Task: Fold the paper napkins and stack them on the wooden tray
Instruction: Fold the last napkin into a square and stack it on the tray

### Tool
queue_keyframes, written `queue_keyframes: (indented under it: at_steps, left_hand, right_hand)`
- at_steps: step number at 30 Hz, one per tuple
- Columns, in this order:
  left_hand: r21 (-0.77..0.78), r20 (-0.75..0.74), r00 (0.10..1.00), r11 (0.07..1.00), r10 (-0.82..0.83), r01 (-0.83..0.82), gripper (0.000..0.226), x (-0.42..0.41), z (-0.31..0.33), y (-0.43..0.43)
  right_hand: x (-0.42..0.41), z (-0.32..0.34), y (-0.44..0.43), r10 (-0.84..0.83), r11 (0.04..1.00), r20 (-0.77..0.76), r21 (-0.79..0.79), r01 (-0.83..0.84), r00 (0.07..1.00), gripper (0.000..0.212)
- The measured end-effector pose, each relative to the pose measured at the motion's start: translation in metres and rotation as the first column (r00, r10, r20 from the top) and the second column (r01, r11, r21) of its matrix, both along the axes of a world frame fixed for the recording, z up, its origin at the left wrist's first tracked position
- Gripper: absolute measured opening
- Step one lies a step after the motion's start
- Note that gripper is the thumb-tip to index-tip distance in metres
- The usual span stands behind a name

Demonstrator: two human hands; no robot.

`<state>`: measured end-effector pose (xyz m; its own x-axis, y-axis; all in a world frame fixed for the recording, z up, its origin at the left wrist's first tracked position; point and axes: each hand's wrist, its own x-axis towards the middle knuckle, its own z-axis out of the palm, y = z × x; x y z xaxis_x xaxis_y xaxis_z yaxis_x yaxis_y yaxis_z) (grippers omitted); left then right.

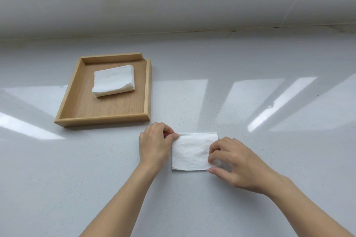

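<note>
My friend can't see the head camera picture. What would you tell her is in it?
Two hands, left hand and right hand, pinch a white paper napkin lying on a pale grey counter. Further back on the left, a wooden tray holds a stack of folded napkins.

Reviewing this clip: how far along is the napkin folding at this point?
Done: a stack of folded napkins already sits on the wooden tray. In hand: the left hand and right hand pinch opposite ends of one napkin on the counter. Left: finishing it and stacking it; no other loose napkins show.
</note>
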<state>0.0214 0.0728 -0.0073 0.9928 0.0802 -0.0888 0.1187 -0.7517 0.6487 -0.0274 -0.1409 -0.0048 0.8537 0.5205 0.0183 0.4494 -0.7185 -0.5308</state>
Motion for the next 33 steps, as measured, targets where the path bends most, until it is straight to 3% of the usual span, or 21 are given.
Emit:
queue_keyframes:
  at_steps: [3,7,10,13,16,20,23,27,33]
  left_hand:
    - [-0.02,0.132,0.99,0.999,-0.04,0.043,0.017,-0.009,-0.005,0.001]
    - [-0.037,0.298,0.951,0.995,-0.08,0.095,0.011,-0.019,-0.013,0.005]
    - [-0.058,0.378,0.917,0.985,-0.128,0.161,0.01,-0.024,-0.014,0.007]
    - [-0.105,0.417,0.895,0.97,-0.157,0.219,0.005,-0.027,-0.014,0.009]
    - [-0.182,0.411,0.905,0.962,-0.114,0.204,0.009,-0.028,-0.012,0.011]
    - [-0.264,0.381,0.922,0.948,-0.069,0.18,0.014,-0.03,-0.009,0.012]
    - [-0.366,0.31,0.95,0.919,-0.026,0.144,0.003,-0.03,-0.006,0.013]
    - [-0.468,0.245,0.97,0.876,0.002,0.116,0.024,-0.03,0.0,0.014]
    - [-0.654,0.147,0.985,0.756,0.086,0.031,0.021,-0.027,0.013,0.019]
  right_hand:
    - [0.0,0.0,0.001,-0.031,0.999,0.028,0.027,0.031,0.999,0.026]
    - [0.007,-0.002,0.007,-0.267,0.955,0.104,0.164,0.248,0.958,0.033]
    - [0.013,0.001,0.011,-0.432,0.854,-0.065,0.292,0.431,0.899,0.041]
    - [0.018,0.002,0.013,-0.441,0.801,-0.272,0.311,0.512,0.855,0.05]
    - [0.02,0.001,0.014,-0.416,0.8,-0.342,0.304,0.518,0.843,0.042]
    - [0.015,0.004,0.015,-0.386,0.731,-0.403,0.415,0.542,0.83,0.011]
    - [0.012,0.006,0.016,-0.366,0.628,-0.475,0.508,0.589,0.8,0.012]
    - [0.011,0.008,0.022,-0.353,0.538,-0.51,0.575,0.616,0.784,0.012]
    - [0.014,0.016,0.035,-0.313,0.486,-0.547,0.61,0.626,0.776,0.015]
